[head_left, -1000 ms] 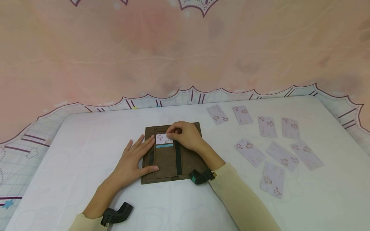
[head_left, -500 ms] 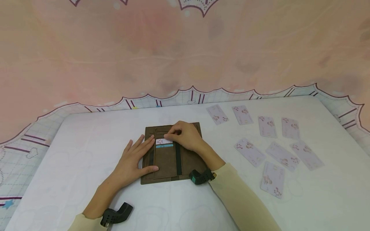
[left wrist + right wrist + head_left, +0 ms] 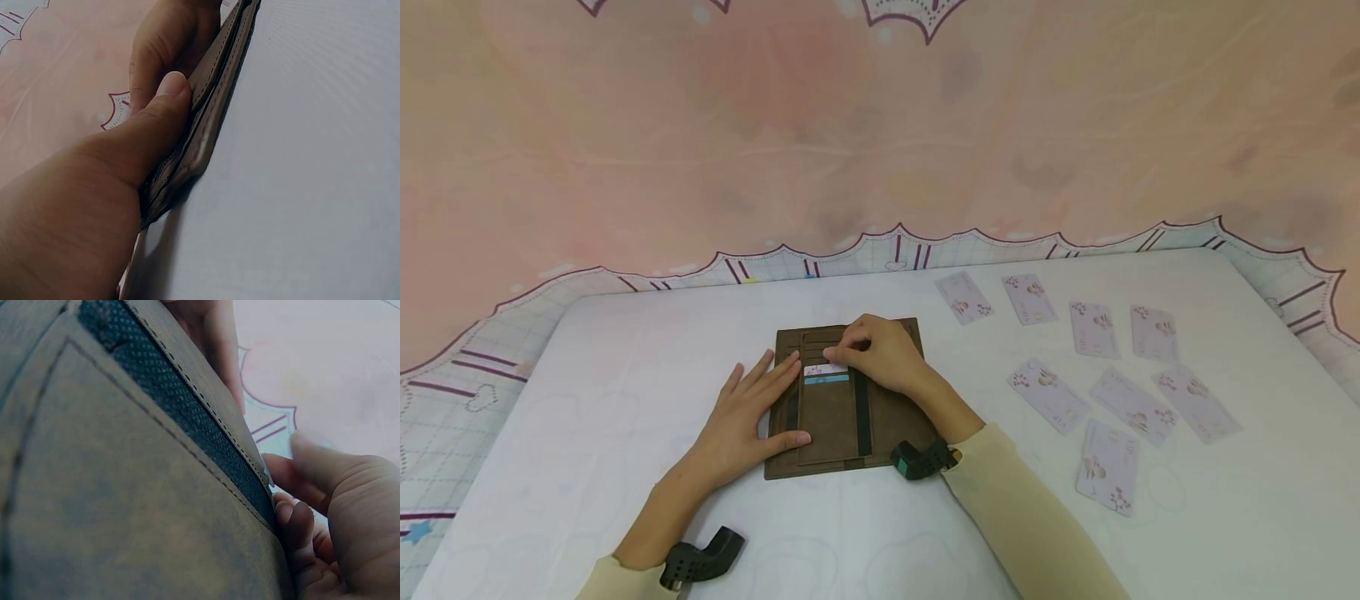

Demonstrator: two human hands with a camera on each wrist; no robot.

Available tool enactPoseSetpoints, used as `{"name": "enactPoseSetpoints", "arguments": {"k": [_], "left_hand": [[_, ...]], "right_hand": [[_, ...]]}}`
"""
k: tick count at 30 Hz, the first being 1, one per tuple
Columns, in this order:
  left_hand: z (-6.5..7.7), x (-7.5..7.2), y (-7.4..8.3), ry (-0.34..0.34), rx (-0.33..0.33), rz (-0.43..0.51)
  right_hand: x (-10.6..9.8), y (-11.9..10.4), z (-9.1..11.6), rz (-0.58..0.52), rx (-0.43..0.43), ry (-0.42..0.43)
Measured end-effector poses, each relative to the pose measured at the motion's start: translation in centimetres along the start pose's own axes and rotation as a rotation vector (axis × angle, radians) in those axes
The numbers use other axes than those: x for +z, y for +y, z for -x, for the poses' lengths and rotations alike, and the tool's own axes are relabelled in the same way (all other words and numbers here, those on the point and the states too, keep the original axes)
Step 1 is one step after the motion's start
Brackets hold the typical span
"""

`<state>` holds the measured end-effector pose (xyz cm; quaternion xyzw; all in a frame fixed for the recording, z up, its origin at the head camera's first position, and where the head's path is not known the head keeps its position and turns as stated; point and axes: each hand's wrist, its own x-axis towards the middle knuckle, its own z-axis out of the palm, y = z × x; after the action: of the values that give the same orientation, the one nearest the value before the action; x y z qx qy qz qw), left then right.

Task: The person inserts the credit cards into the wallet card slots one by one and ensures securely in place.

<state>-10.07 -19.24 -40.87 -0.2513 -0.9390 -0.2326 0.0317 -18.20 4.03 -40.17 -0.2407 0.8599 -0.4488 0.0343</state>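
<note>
A brown card wallet (image 3: 829, 429) lies unfolded on the white table. In one of its slots sits a white card with a floral print (image 3: 817, 370), only its top strip showing above a blue strip (image 3: 826, 380). My right hand (image 3: 883, 354) pinches the white card's upper edge between thumb and forefinger, other fingers curled. Spread flat, my left hand (image 3: 747, 421) rests on the wallet's left side, fingertips beside the slots. Its thumb (image 3: 169, 94) presses on the wallet in the left wrist view. In the right wrist view, the wallet's edge hides most of the card.
Several similar floral cards (image 3: 1048, 395) lie spread over the right part of the table (image 3: 970, 533), one of them (image 3: 964, 297) close to the wallet's top right corner. A patterned cloth (image 3: 850, 150) hangs behind the table.
The white card has slid down into its slot, leaving a narrower strip showing. My right fingertips moved down with it, while my left hand stayed in place.
</note>
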Motion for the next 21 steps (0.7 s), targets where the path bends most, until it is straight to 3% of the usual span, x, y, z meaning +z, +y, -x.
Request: {"name": "enactPoseSetpoints", "arguments": {"k": [21], "left_hand": [[0.00,0.02,-0.02,-0.015,-0.002,0.003]], "right_hand": [[-0.09,0.02,0.06,-0.059,-0.013,-0.034]]}}
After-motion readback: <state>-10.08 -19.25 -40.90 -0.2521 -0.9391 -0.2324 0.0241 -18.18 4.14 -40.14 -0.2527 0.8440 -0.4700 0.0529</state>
